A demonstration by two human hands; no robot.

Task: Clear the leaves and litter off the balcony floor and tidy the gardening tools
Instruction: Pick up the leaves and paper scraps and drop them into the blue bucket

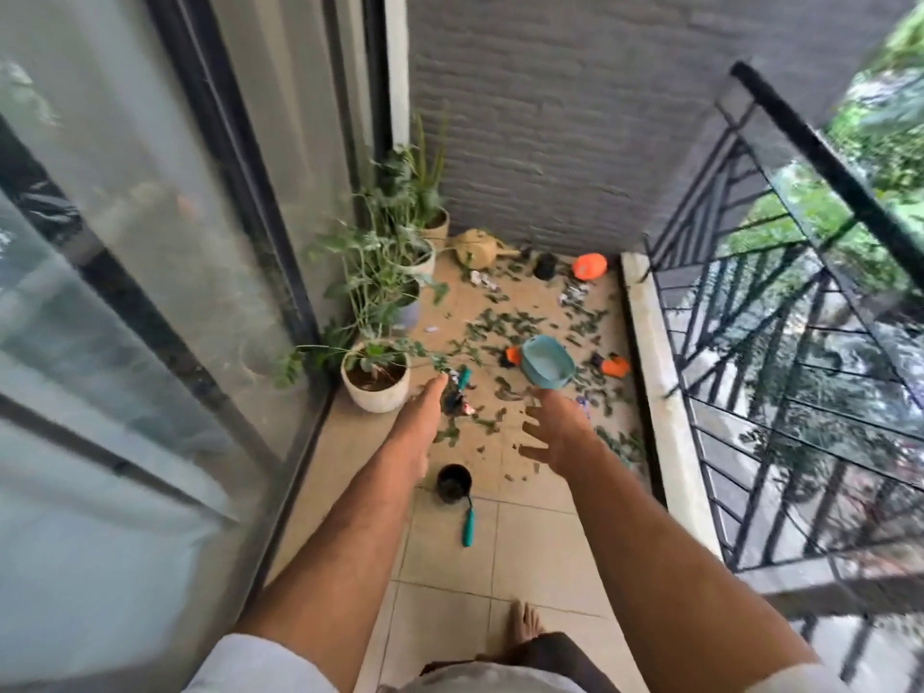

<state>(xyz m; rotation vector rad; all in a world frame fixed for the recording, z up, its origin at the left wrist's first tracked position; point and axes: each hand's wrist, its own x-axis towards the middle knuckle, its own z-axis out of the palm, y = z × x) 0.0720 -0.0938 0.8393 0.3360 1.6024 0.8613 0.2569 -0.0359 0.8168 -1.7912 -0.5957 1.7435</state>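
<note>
Green leaves (505,325) and scraps of litter (574,295) lie scattered over the beige tiled balcony floor (535,537). A teal-handled tool (467,525) lies beside a small black pot (453,482) near me. Another teal-handled tool (463,380) lies among the leaves next to a white plant pot. A teal bowl (547,365) sits tilted in the middle, with orange-and-black tools (614,365) beside it. My left hand (417,432) stretches forward with straight fingers, holding nothing. My right hand (555,432) is spread wide, also holding nothing.
Potted plants (376,380) line the left side along the sliding glass door (150,292). A tan watering can (477,247), a black pot (545,266) and an orange object (590,266) stand by the grey back wall. A black metal railing (780,342) bounds the right. My bare foot (524,625) is below.
</note>
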